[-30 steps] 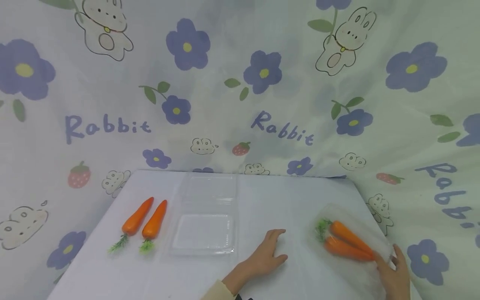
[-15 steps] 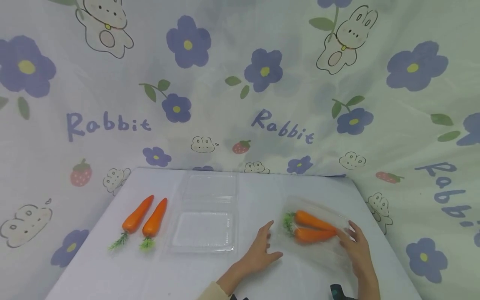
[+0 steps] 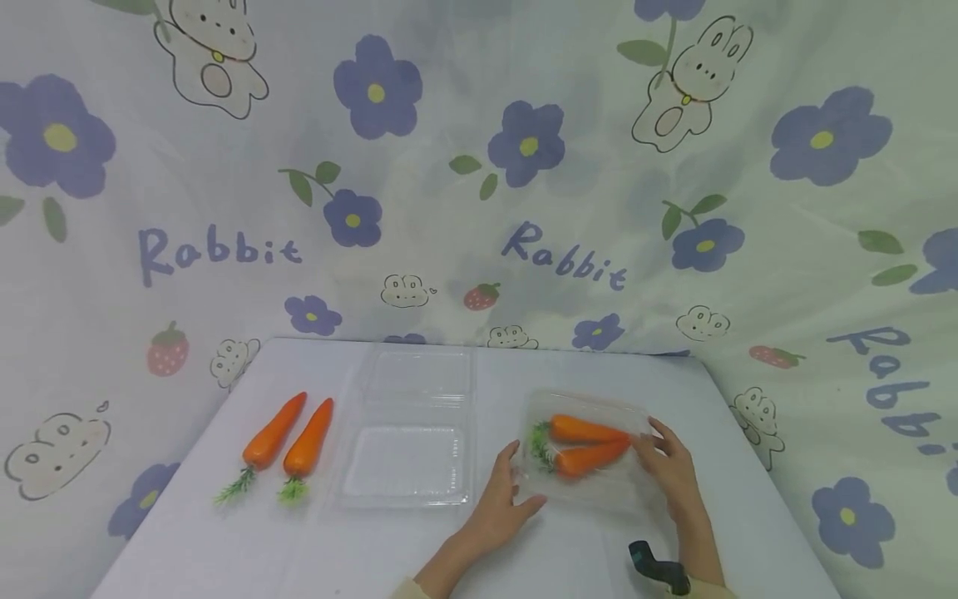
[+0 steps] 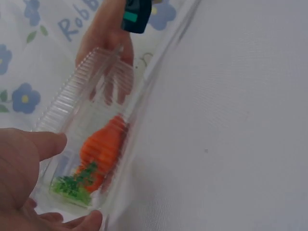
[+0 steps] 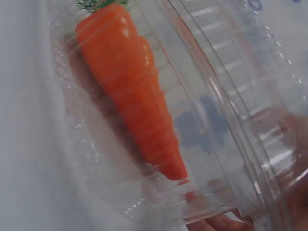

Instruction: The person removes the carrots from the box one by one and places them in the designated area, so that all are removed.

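Head view: the right hand (image 3: 666, 466) grasps the right end of the filled box (image 3: 591, 491), fingers toward the back and thumb nearer the front. The left hand (image 3: 496, 501) is at the box's left end, fingers spread and relaxed, not clasping. The filled box stands between the hands, right of centre over the table (image 3: 374, 553); whether its base rests there cannot be determined. Two carrots (image 3: 591, 460) lie inside, green tops to the left, tips to the right. The open box (image 3: 407, 462) is left of the left hand, lid to the back. Farther left, two loose carrots (image 3: 275, 433) lie side by side, tops to the front. A dark bracket (image 3: 659, 570) sits at the right wrist. Printed cloth (image 3: 449, 191) hangs behind.

Left wrist view: the left thumb overlaps the near end of the filled box, with other fingers below; contact cannot be confirmed. Green tops face this hand. The right hand is at the far end.

Right wrist view: right-hand fingers show below the box's edge and through its clear, ribbed plastic, near the carrot tips.
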Tool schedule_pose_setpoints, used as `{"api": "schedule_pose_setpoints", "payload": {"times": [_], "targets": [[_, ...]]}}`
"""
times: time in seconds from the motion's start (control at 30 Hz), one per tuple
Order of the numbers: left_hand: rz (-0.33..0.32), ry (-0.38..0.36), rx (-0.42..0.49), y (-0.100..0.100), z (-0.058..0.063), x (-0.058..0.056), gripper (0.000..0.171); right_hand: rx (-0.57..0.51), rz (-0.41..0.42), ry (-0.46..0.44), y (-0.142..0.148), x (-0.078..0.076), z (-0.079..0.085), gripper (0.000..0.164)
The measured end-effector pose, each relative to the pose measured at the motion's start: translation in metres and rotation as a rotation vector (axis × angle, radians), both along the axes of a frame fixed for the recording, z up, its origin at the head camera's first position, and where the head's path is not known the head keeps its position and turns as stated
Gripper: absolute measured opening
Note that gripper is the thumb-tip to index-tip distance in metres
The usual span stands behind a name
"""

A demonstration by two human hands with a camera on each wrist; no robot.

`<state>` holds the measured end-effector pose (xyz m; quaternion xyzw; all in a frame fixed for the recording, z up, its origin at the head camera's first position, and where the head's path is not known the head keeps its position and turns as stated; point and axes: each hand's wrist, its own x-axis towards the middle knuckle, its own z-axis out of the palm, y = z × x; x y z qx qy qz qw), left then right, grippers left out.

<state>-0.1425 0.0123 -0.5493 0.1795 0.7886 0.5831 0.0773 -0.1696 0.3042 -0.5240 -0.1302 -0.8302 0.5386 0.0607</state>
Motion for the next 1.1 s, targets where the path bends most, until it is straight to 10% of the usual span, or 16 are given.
{"api": "schedule_pose_setpoints", "payload": {"times": [0.77,1.1], "targets": [[0.218,0.018,-0.031,-0.004,-0.005,0.009,0.098,-0.173,0.04,-0.117,-0.021,-0.023,0.002,0.069],[0.185,0.055,-0.002,-0.003,-0.008,0.008,0.115,-0.173,0.22,-0.129,0.009,0.013,-0.009,0.067]]}}
